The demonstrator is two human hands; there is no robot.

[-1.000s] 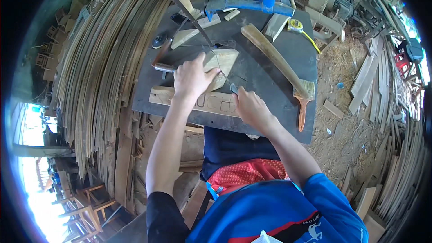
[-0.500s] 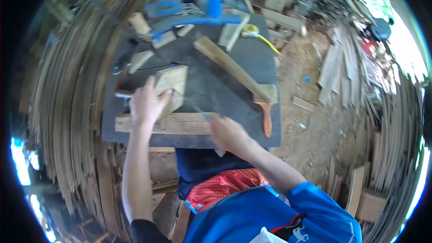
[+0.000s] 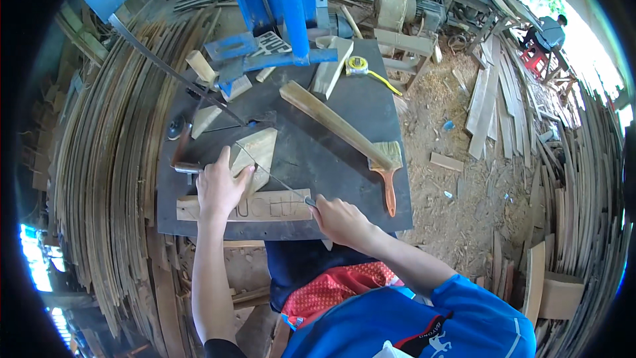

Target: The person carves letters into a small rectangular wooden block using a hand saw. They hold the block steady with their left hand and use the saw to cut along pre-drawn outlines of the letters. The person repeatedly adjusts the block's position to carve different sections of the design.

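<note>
My left hand (image 3: 218,189) grips the near left side of a pale angular wooden block (image 3: 262,149), its thumb pressed on the near edge. The block rests tilted on the dark metal table (image 3: 311,152). In my closed right hand (image 3: 341,222) is the handle of a long thin metal rod tool (image 3: 281,182). Its shaft runs up and left across the block's face; its exact kind I cannot make out. Just below the block, a flat board (image 3: 281,205) with dark pencil-like marks lies along the table's near edge, partly covered by my left hand.
A narrow saw blade (image 3: 169,69) runs down to the table from a blue machine (image 3: 298,20). Also on the table are a long wooden bar (image 3: 334,122), a paintbrush (image 3: 389,182), a yellow tape measure (image 3: 358,65) and offcuts. Stacked planks (image 3: 106,159) stand left. A person (image 3: 548,33) sits far right.
The view has shifted and sharpened; the table sits slightly lower in it. Both hands keep their holds, and the rod tool, blurred before, now shows clearly across the block.
</note>
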